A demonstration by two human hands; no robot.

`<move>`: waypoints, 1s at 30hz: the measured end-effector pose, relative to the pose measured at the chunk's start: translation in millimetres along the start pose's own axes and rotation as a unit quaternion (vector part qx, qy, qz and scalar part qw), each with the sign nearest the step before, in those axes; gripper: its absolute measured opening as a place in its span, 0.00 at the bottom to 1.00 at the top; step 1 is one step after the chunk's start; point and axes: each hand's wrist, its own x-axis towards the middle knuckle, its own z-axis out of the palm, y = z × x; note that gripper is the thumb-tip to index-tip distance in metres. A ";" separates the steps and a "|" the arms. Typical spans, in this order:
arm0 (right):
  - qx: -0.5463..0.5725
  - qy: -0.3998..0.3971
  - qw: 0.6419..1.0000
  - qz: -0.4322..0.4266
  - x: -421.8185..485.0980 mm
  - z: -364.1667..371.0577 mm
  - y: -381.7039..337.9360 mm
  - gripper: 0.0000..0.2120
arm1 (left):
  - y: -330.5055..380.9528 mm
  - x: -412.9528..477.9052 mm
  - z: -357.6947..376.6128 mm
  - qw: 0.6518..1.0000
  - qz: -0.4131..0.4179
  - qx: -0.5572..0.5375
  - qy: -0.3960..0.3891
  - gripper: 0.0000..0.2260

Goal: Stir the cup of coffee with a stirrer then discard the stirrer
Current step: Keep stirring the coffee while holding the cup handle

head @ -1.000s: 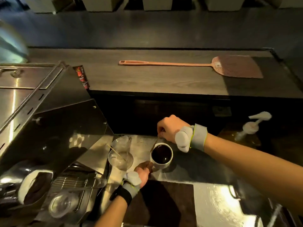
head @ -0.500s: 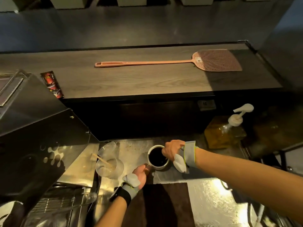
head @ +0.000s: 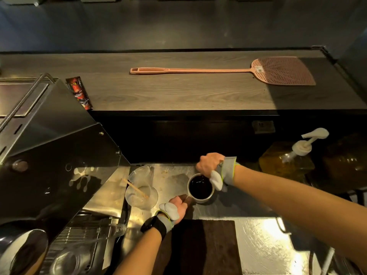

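Note:
A white cup of dark coffee point(head: 201, 199) stands on the steel counter point(head: 258, 235). My left hand point(head: 177, 207) grips the cup's near left side at the handle. My right hand point(head: 210, 165) hovers over the far rim with its fingers pinched shut. The stirrer it holds is almost wholly hidden under the fingers, dipping into the coffee. Both hands wear grey thumb-and-wrist wraps.
A clear glass point(head: 141, 195) with a wooden stick point(head: 135, 188) stands left of the cup, next to the coffee machine point(head: 59, 155). A dark mat point(head: 206, 247) lies in front. A pump bottle point(head: 297, 153) stands at right. A pink fly swatter point(head: 218, 70) and a sachet point(head: 79, 92) lie on the wooden counter.
My right hand has circled from the cup's near right rim round to its far rim. My left hand has kept its hold, and the view has shifted slightly.

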 end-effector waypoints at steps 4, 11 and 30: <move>0.374 0.111 0.809 -0.439 -12.7 37.1 5.4 0.20 | 1.5 0.6 -0.2 1.000 -0.005 0.013 0.010 0.16; 0.083 -0.047 0.995 -0.008 -9.3 11.0 -37.9 0.14 | -1.5 -2.6 0.2 1.000 0.017 0.006 0.001 0.17; 0.047 0.014 0.999 0.014 1.8 -2.0 -29.1 0.14 | -3.9 2.5 1.6 0.999 -0.032 0.036 0.012 0.20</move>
